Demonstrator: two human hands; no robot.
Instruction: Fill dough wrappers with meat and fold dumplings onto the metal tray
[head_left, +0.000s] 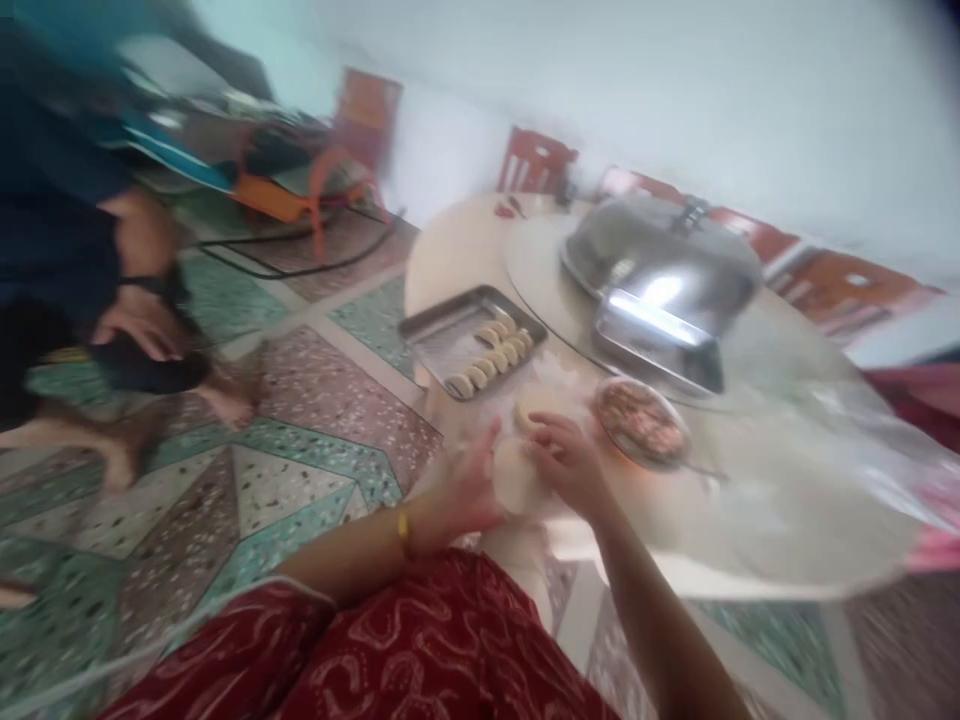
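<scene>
A pale round dumpling wrapper (517, 478) is between my two hands, near the table's front edge. My left hand (466, 488) is at its left side, thumb and fingers apart; whether any fingers lie beneath the wrapper is hidden. The curled fingers of my right hand (568, 458) close on the wrapper's right edge, somewhat blurred. Just beyond those fingertips lies another round piece of dough (531, 404). To the right stands a bowl of pinkish, chopped filling (643, 422) with a utensil handle sticking out. Folded dumplings (491, 362) sit in rows on a metal tray (435, 335).
A large metal lid (660, 255) and a shiny rectangular pan (664, 345) stand on the round table (750, 500). Wooden chairs (536, 160) line the far side. At left a person (60, 220) sits with a hand on the knee, near an orange-framed chair (281, 200).
</scene>
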